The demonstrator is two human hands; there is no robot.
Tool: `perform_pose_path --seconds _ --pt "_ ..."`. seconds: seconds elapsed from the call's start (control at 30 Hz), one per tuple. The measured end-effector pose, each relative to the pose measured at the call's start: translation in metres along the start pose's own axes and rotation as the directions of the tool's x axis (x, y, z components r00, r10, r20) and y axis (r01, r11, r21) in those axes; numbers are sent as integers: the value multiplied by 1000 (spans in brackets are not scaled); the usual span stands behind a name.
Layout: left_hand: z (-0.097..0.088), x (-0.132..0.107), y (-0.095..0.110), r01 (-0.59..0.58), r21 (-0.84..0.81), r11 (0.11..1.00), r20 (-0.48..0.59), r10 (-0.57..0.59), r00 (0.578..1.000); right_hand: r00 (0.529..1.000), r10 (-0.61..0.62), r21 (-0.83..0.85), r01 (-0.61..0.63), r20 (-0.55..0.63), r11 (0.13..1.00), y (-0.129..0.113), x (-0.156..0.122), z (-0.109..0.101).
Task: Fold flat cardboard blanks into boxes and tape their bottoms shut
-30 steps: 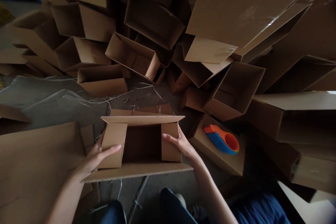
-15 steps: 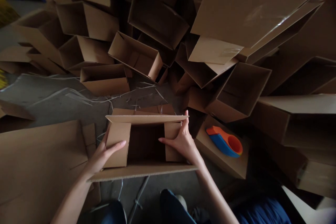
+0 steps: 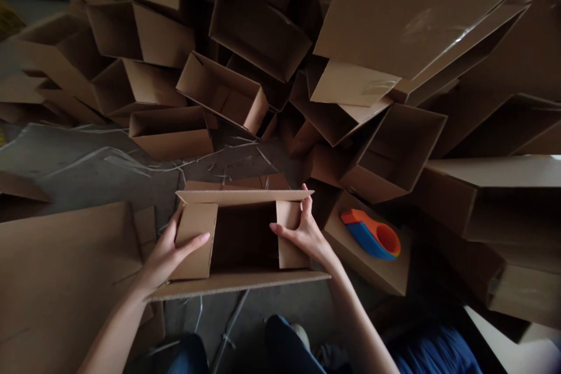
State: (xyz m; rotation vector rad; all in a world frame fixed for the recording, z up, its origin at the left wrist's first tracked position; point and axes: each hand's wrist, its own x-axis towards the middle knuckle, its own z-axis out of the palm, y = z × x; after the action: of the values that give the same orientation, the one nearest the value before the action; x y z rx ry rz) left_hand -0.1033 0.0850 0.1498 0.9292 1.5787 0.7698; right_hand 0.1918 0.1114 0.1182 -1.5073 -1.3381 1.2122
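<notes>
Between my hands is a cardboard box [image 3: 245, 283], its opening facing me. Its two short end flaps are folded inward, while the two long flaps stand out, one along the far side and one along the near side. My left hand [image 3: 173, 251] grips the left end, thumb lying on the left short flap [image 3: 195, 245]. At the right end my right hand [image 3: 304, 236] does the same, thumb over the right short flap [image 3: 291, 251] and a finger up by the far long flap. The box's inside is dark.
Many open cardboard boxes [image 3: 221, 93] are piled ahead and to the right. An orange and blue tape dispenser [image 3: 371, 235] rests on a box at right. Flattened cardboard [image 3: 65, 263] lies at left. Loose strapping [image 3: 123, 158] is strewn on the floor.
The view shifts slightly, moving the surroundings a little left. The right short flap and my right thumb have moved slightly. Both hands keep their hold on the box.
</notes>
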Motion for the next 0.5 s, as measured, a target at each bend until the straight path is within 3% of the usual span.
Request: perform_pose_path --seconds 0.1,0.17,0.3,0.5 --pt "4 7 9 22 -15 1000 -34 -23 999 1000 2 76 -2 -9 997 2 -1 2" --pt "8 11 14 20 -17 1000 -53 -21 998 999 46 218 -41 -20 975 5 -3 3" --pt "13 17 16 7 -42 999 -93 -11 996 967 243 501 -249 78 829 10 -5 4" --pt "15 18 11 14 -51 999 -189 -23 982 954 270 606 -292 130 740 11 -5 5"
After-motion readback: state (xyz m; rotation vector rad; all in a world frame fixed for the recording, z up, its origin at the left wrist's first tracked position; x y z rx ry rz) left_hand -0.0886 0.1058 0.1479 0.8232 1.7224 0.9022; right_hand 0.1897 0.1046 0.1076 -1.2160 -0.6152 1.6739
